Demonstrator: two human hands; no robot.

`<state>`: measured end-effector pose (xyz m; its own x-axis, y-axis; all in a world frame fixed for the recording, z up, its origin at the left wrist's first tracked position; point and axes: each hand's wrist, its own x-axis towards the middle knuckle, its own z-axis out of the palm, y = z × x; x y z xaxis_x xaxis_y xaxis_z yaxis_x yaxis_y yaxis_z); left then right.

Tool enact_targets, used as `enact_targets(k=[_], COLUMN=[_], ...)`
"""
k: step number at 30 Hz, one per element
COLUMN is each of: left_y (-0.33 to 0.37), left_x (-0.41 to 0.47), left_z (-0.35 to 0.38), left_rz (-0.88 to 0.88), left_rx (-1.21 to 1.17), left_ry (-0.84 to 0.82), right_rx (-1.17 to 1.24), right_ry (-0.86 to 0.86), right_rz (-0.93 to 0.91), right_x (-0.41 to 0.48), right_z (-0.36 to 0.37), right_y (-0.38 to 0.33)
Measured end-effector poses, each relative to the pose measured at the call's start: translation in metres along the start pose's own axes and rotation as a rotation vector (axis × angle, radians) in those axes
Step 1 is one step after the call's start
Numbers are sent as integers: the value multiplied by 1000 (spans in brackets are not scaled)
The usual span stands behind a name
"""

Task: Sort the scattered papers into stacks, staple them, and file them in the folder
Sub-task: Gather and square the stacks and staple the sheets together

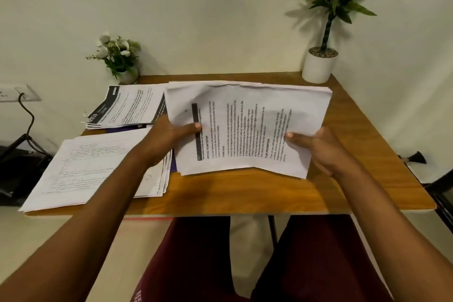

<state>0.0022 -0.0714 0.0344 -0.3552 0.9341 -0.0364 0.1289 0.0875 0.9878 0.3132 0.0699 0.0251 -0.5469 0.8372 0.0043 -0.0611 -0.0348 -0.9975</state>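
Observation:
I hold a thick stack of printed papers [247, 127] lifted above the middle of the wooden table [245, 193]. My left hand [166, 140] grips its left edge, thumb on top. My right hand [316, 147] grips its right lower edge, thumb on the page. A second stack with dark headers [122, 108] lies at the back left. A third stack of form sheets [93, 169] lies at the front left and overhangs the table edge. A purple folder [127, 128] shows as a strip between these two stacks, mostly hidden under them.
A small pot of white flowers [120, 56] stands at the back left corner. A tall plant in a white pot [318, 64] stands at the back right corner. A wall socket with a black cable [24, 115] is at the left. My knees are under the front edge.

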Motion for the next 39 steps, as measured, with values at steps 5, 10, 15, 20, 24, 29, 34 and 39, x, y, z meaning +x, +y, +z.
enact_targets(k=[5,10,15,20,24,29,34,39], left_y=[-10,-33,-37,-44,-48,-55,-49,-47], left_x=[-8,-27,-36,-38,-40,-47,-40,-32], left_z=[19,30,36,40,38,42,42,59], left_rz=[123,80,103,106,132,88,86,-7], left_rx=[35,-7,-50,-48,-56,-67,-132,-485], left_ry=[206,257,266,254,259,248,334,410], right_rx=[-122,-203,-177,-176,-155,-164,-175,271], right_ry=[76,114,141,130,145,148,236,230], right_rz=[-33,-32,-40,-19,-17,60,38,23], right_x=[-3,-15,-17,-18,-20,-25,-20,-5], right_z=[5,9,11,15,15,17,18,30], right_y=[-3,14,20,30,32,47,38,33])
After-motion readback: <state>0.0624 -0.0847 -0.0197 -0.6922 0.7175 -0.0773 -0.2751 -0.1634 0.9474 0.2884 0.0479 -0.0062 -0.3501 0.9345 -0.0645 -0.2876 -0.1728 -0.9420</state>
